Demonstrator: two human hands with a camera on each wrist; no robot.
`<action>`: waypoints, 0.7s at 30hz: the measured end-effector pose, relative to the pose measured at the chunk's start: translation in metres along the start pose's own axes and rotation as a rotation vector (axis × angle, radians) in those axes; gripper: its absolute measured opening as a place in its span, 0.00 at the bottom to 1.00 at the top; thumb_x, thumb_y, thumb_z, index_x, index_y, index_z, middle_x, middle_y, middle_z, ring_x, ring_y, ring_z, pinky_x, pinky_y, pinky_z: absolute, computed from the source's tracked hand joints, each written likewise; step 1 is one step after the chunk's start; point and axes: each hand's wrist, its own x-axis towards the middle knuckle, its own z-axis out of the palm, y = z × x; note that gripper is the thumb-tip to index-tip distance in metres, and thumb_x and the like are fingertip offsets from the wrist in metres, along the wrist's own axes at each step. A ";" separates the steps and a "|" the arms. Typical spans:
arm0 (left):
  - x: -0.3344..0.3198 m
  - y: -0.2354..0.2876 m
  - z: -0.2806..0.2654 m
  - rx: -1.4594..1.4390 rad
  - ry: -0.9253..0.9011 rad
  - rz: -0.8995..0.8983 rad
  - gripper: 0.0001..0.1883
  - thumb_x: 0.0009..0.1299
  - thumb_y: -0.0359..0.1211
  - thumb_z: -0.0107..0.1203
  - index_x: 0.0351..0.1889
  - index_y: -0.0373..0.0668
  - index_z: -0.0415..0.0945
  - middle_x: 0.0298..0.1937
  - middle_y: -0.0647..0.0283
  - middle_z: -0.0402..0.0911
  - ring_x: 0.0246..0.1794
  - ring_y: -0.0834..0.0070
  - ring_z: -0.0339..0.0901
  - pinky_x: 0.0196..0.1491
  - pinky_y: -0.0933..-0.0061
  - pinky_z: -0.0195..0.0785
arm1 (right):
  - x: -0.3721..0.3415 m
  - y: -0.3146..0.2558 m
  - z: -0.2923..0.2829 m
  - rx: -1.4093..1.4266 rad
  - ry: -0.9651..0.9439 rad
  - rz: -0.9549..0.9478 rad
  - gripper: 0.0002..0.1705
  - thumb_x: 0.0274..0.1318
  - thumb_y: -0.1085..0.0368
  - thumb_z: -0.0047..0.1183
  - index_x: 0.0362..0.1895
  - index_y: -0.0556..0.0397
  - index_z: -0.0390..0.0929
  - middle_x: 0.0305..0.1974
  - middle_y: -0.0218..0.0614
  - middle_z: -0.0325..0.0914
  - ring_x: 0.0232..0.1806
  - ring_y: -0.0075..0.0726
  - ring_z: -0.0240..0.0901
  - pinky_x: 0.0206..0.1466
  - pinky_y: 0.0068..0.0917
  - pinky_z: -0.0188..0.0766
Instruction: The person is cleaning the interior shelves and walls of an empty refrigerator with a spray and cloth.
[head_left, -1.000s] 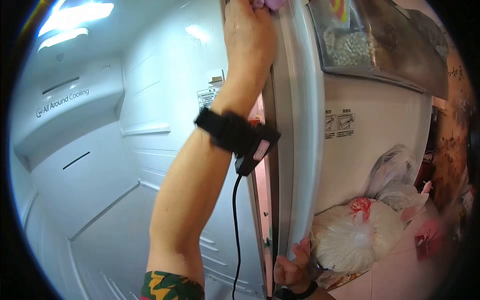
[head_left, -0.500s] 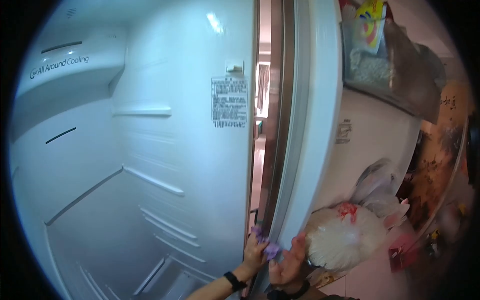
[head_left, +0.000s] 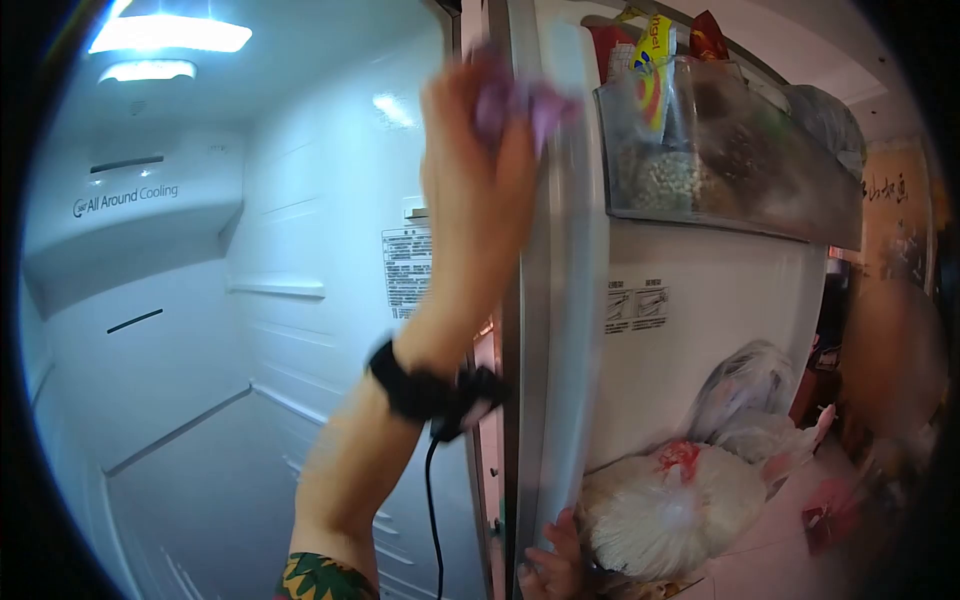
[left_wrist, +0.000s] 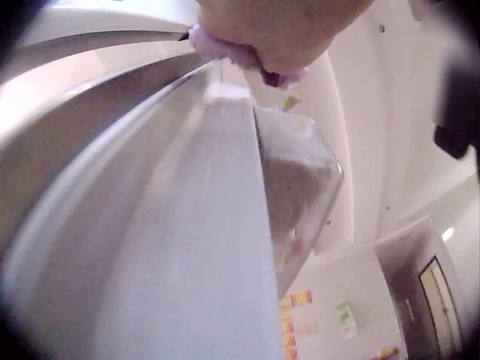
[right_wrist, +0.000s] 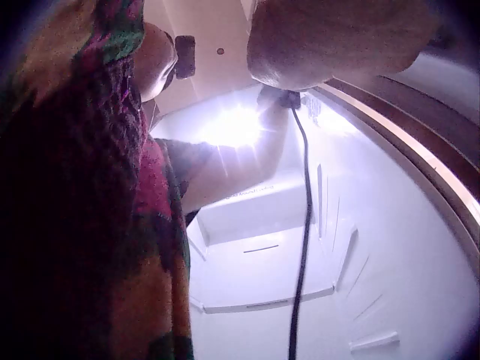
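My left hand [head_left: 475, 190] is raised and grips a purple cloth [head_left: 540, 110] against the upper edge of the open fridge door [head_left: 560, 330]. In the left wrist view the cloth [left_wrist: 217, 46] shows beneath the left hand [left_wrist: 281, 30], at the top of the door edge [left_wrist: 202, 247]. Low in the head view, my right hand [head_left: 555, 565] is beside the door's edge with its fingers loosely bent; its lower part is cut off. The right wrist view shows part of the right hand [right_wrist: 337, 45], its fingertips hidden.
The fridge interior [head_left: 180, 400] is on the left. On the door's inner side are a clear bin [head_left: 740, 190] with food packets and, lower, a large white plastic bag [head_left: 670, 520]. A black cable [head_left: 432, 510] hangs from the left wrist.
Over the last second, my left hand with the cloth went from the top of the door edge down beside the right hand, then back up. The right hand stays low by the door.
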 end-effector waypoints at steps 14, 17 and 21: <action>-0.221 0.132 -0.090 0.015 -0.110 -0.635 0.20 0.57 0.17 0.44 0.51 0.34 0.65 0.45 0.53 0.74 0.48 0.60 0.71 0.51 0.64 0.63 | 0.000 0.000 -0.008 0.068 -0.062 0.101 0.11 0.49 0.70 0.49 0.39 0.52 0.72 0.51 0.46 0.65 0.62 0.62 0.52 0.63 0.50 0.51; -0.236 0.119 -0.096 0.235 -0.062 -0.747 0.21 0.59 0.20 0.43 0.53 0.33 0.63 0.50 0.52 0.71 0.52 0.61 0.68 0.54 0.66 0.60 | -0.011 -0.003 -0.008 0.065 -0.142 0.147 0.08 0.51 0.68 0.47 0.37 0.53 0.71 0.51 0.46 0.64 0.63 0.62 0.51 0.64 0.51 0.49; -0.305 0.125 -0.102 0.191 -0.161 -0.874 0.24 0.66 0.29 0.44 0.61 0.34 0.57 0.51 0.55 0.68 0.42 0.73 0.68 0.48 0.77 0.59 | -0.017 -0.003 0.003 0.187 0.019 0.183 0.06 0.53 0.69 0.44 0.37 0.53 0.69 0.52 0.46 0.63 0.63 0.61 0.50 0.64 0.51 0.50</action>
